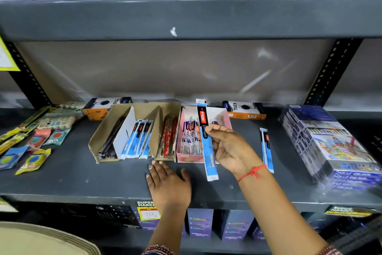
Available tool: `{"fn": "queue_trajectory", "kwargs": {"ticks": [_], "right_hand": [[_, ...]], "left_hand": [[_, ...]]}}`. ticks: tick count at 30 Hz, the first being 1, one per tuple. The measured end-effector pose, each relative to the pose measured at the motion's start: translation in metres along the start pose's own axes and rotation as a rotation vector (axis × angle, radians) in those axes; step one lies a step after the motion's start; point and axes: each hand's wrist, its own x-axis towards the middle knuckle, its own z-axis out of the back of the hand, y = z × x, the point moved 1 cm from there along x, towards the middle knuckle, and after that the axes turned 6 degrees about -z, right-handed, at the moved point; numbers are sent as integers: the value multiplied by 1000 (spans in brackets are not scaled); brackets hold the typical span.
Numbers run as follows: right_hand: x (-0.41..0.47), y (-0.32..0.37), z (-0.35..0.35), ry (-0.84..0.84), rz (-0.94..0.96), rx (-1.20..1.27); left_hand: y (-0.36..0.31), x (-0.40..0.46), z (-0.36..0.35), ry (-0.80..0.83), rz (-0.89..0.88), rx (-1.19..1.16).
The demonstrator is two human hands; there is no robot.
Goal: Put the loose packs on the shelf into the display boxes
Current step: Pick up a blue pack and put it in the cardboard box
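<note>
My right hand [226, 147] grips a long blue, black and red pen pack [206, 141], held upright above the pink display box [224, 114]. My left hand [168, 184] lies flat, fingers together, on the grey shelf [82, 176] just in front of the boxes and holds nothing. A second loose blue pack [266, 149] lies on the shelf right of my right hand. To the left stand a white box [126, 130] with matching blue packs, a cardboard box [103, 128] with dark pens and a cardboard box [156, 130] with red packs.
Loose eraser and sharpener packets [39, 141] cover the shelf's left end. A stack of crayon boxes [330, 141] fills the right end. Two orange and black boxes [244, 110] lie at the back. Perforated uprights [328, 72] frame the bay under an upper shelf [186, 16].
</note>
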Motion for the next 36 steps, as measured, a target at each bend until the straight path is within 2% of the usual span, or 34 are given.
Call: {"fn": "queue_trajectory", "kwargs": {"ticks": [8,36], "right_hand": [[1,-9,-1,-101,18,-8],[5,-17,-7,16,2,-112]], "left_hand": [[1,0,-1,-6,3,6],[1,-1,2,1,14,-16]]}}
